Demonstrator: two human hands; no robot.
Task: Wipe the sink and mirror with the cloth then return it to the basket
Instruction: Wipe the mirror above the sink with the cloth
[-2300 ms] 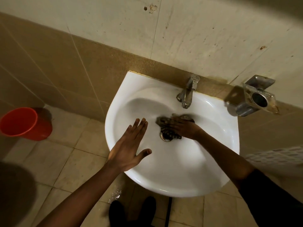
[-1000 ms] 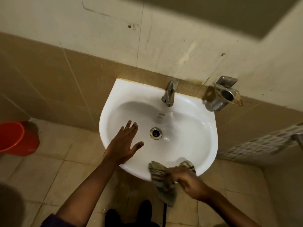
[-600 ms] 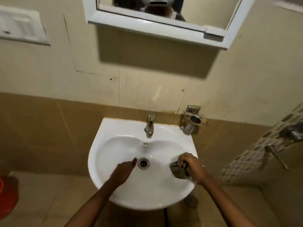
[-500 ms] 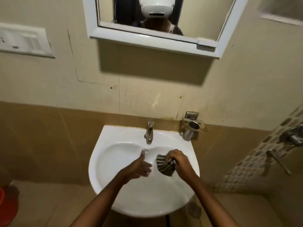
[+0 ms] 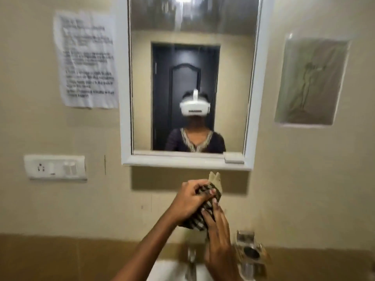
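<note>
The striped dark-and-beige cloth [image 5: 205, 211] is bunched between both hands in front of the wall, a little below the mirror. My left hand [image 5: 187, 201] grips its upper part from the left. My right hand [image 5: 218, 226] holds its lower part from the right. The white-framed mirror [image 5: 254, 98] hangs straight ahead and reflects a person wearing a white headset. Only the back rim of the white sink [image 5: 168, 269] shows at the bottom edge, with the metal tap [image 5: 190, 264] behind my right forearm. No basket is in view.
A metal holder [image 5: 250, 254] is fixed to the wall right of the tap. A printed paper notice [image 5: 86, 59] hangs left of the mirror above a white switch plate [image 5: 55, 167]. A recessed niche [image 5: 312, 82] sits in the wall at the right.
The view has tilted up from the sink to the mirror. Both hands rose out of the basin with the cloth, and the left hand has taken hold of it too.
</note>
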